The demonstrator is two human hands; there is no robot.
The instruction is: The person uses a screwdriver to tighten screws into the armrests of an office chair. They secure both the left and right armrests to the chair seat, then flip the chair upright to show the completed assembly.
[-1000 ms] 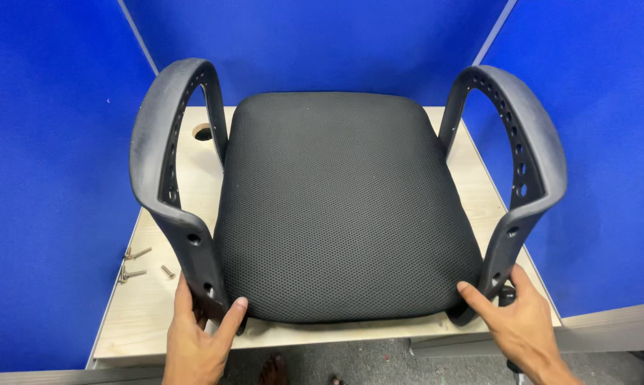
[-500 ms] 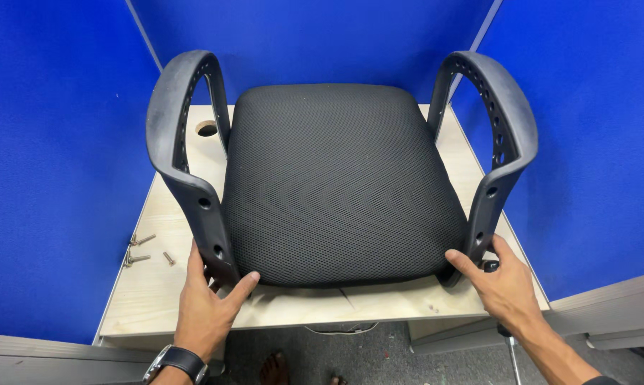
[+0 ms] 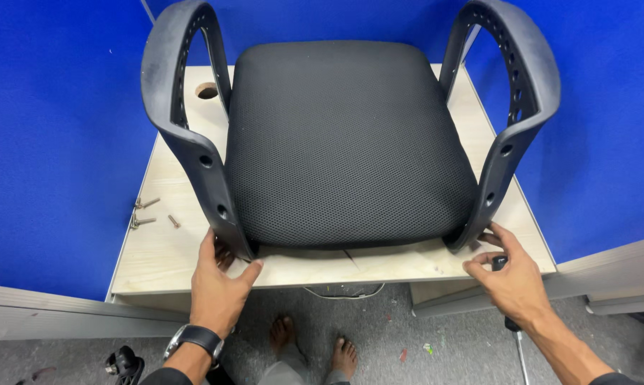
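**Chair seat braced at the near table edge**

On the light wooden table [image 3: 172,249], between blue partition walls [image 3: 51,142], one black chair seat [image 3: 347,135] is seen lying cushion-up, its front edge close to the near table edge. Two grey-black plastic armrests are fitted: the left armrest [image 3: 183,135] and the right armrest [image 3: 511,135].

The left hand [image 3: 218,285] is laid against the foot of the left armrest, fingers loosely spread, thumb out toward the seat; nothing is enclosed. A wristwatch [image 3: 193,339] is worn on that wrist. The right hand [image 3: 511,274] is placed at the base of the right armrest, fingers partly curled; a small dark object [image 3: 499,262] appears tucked under them, but whether it is gripped cannot be told.

Handling, as judged: the seat is probably moderately heavy and bulky. The mesh cushion is likely soft and yielding, a poor hold. The armrest loops look stiff and open, so hold is best taken there or under the seat's rigid front rim. The plastic could be somewhat slick.

Counted: one seat, two armrests, two hands, one round hole [image 3: 207,90] in the tabletop, about three loose screws [image 3: 147,214] at the left of the table. Two bare feet [image 3: 315,346] are visible on the grey floor [image 3: 443,349] below, with a small dark item [image 3: 122,362] near the left edge.
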